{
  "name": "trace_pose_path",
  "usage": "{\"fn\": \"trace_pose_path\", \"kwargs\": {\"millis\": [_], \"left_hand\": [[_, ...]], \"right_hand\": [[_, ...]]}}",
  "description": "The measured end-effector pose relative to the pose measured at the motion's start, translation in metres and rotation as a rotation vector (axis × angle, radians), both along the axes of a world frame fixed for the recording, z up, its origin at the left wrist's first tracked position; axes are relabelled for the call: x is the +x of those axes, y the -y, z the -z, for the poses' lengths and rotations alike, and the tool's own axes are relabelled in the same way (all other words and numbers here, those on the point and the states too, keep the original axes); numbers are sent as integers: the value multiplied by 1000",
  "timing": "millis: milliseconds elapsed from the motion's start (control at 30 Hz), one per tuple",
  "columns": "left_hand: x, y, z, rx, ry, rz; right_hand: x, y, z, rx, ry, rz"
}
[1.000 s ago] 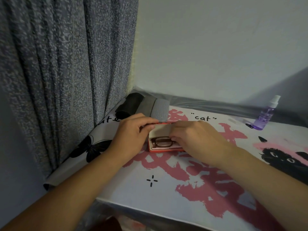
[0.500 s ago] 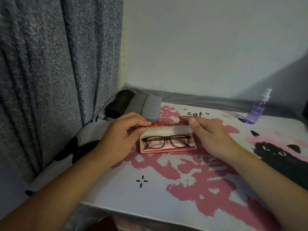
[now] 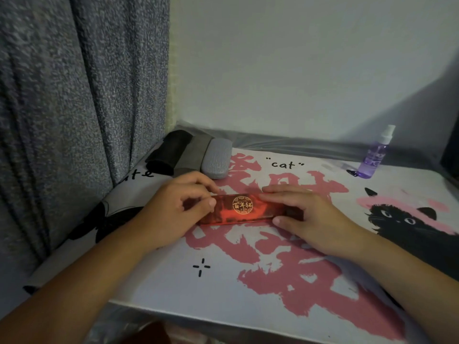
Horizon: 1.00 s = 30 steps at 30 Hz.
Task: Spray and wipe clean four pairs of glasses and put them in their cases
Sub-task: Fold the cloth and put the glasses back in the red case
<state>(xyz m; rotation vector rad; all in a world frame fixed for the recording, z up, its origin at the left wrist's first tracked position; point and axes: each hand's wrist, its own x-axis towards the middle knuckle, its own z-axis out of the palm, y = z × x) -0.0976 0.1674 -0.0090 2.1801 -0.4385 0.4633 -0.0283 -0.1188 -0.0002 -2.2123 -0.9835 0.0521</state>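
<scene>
A red glasses case with a round gold emblem on its lid lies closed on the printed table mat. My left hand grips its left end, thumb and fingers on the lid. My right hand lies over its right end, fingers along the far edge and thumb at the near edge. The glasses inside are hidden. Three more closed cases lie side by side at the back left: a black case, a dark grey case and a light grey case. A purple spray bottle stands at the back right.
A grey curtain hangs along the left side of the table. A pale wall rises behind. A dark object shows at the far right edge. The mat's near edge runs across the bottom of the view.
The red case was open with dark-framed glasses lying in it; its lid is now down and the glasses are out of sight. Both hands have settled onto the case's ends.
</scene>
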Motion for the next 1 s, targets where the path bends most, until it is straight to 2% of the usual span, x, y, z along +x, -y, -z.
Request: {"fn": "trace_pose_path", "kwargs": {"millis": [100, 200, 233, 300, 367, 500, 600, 800, 1000], "left_hand": [[1, 1, 2, 55, -42, 29], [0, 3, 7, 265, 12, 43], [0, 3, 8, 311, 69, 12], [0, 2, 4, 283, 139, -81], [-1, 0, 2, 238, 150, -197], [9, 1, 6, 370, 102, -429], [11, 2, 8, 406, 28, -512], [8, 3, 8, 401, 0, -531], [4, 4, 5, 377, -2, -503]], "right_hand": [[1, -2, -1, -17, 28, 18], [-9, 4, -7, -185, 157, 8], [-15, 10, -9, -237, 189, 21], [-27, 27, -12, -316, 225, 95], [-36, 42, -12, -399, 261, 221], [-28, 32, -10, -528, 335, 422], [-5, -3, -6, -534, 311, 363], [49, -67, -3, -521, 353, 289], [65, -84, 3, -494, 407, 255]]}}
